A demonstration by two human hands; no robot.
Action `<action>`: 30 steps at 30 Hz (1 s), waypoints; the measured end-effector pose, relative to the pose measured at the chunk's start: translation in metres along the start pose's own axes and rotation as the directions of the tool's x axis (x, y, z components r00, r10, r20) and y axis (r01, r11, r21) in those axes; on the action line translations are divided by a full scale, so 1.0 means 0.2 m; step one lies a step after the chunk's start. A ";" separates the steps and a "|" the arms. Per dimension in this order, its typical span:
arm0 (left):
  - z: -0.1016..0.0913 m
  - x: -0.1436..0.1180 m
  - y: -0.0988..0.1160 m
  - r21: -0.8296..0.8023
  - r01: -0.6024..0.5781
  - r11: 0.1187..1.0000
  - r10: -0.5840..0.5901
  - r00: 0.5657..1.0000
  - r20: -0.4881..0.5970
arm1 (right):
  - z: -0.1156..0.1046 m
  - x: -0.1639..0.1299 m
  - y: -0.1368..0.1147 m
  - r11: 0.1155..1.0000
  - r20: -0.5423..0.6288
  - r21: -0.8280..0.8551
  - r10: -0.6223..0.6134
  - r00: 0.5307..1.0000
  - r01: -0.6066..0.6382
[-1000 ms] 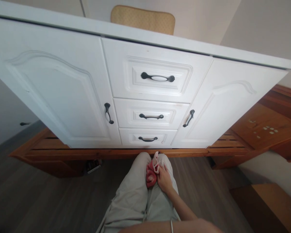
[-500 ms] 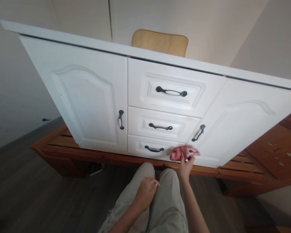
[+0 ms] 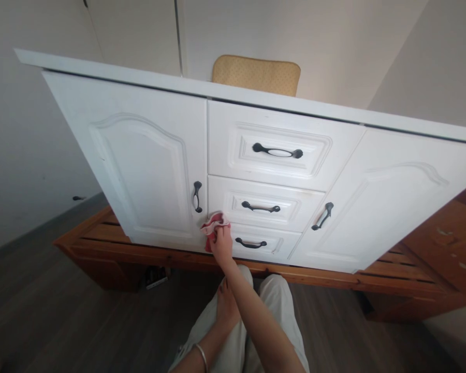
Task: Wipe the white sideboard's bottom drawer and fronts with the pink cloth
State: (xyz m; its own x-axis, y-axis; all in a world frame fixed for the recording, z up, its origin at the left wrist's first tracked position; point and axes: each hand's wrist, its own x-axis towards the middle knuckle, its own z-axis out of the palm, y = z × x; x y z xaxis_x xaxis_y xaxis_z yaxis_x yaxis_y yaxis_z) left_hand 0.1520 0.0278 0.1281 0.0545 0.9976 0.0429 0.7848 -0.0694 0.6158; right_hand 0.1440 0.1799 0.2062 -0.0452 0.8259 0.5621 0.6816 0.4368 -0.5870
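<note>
Fingers (image 3: pixel 220 239) around red cloth (image 3: pixel 213 225)

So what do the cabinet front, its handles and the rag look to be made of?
Cabinet: likely painted wood or board, smooth white satin finish with routed panel outlines. Handles: dark metal by the look, the top one with a pale, perhaps ceramic, inlay. Rag: soft red cloth, bunched in the right hand against the bottom drawer's left edge.

A tan cushion (image 3: pixel 256 74) stands behind the cabinet top, a wooden platform (image 3: pixel 411 287) on grey flooring (image 3: pixel 62 321) below
</note>
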 end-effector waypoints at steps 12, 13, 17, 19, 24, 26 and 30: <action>0.15 0.04 -0.02 0.367 0.019 0.930 0.044 0.986 -0.162 | -0.29 -0.39 0.58 0.973 0.153 -0.200 -0.082 0.985 0.112; 0.15 0.04 -0.02 0.361 0.025 0.932 0.033 0.988 -0.154 | -0.37 -0.42 0.64 0.975 0.124 -0.204 -0.059 0.991 0.083; 0.17 0.05 -0.02 0.338 0.044 0.940 0.000 0.992 -0.130 | -0.72 -0.46 0.86 0.981 0.028 -0.194 0.012 1.000 -0.006; 0.16 0.05 -0.01 0.333 0.046 0.942 -0.002 0.991 -0.132 | -0.85 -0.44 0.91 0.986 0.030 -0.168 0.015 0.999 -0.009; 0.14 0.05 0.00 0.325 0.055 0.944 -0.020 0.994 -0.109 | -1.03 -0.30 0.82 0.992 -0.155 -0.042 0.114 0.981 -0.121; 0.14 0.05 0.00 0.320 0.057 0.946 -0.026 0.995 -0.100 | -1.06 -0.26 0.75 0.973 -0.321 0.067 0.232 0.918 -0.222; 0.15 0.05 0.00 0.309 0.053 0.950 -0.022 0.994 -0.105 | -1.05 -0.40 0.62 0.701 -0.301 0.628 0.619 0.726 -0.337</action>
State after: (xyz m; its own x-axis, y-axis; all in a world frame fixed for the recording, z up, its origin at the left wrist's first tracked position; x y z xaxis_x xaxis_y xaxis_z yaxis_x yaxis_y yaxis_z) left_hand 0.1703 0.0379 0.1045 -0.0277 0.9933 0.1120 0.9389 -0.0127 0.3441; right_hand 0.3864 0.0934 0.2113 0.6089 0.7621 0.2200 0.0341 0.2520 -0.9671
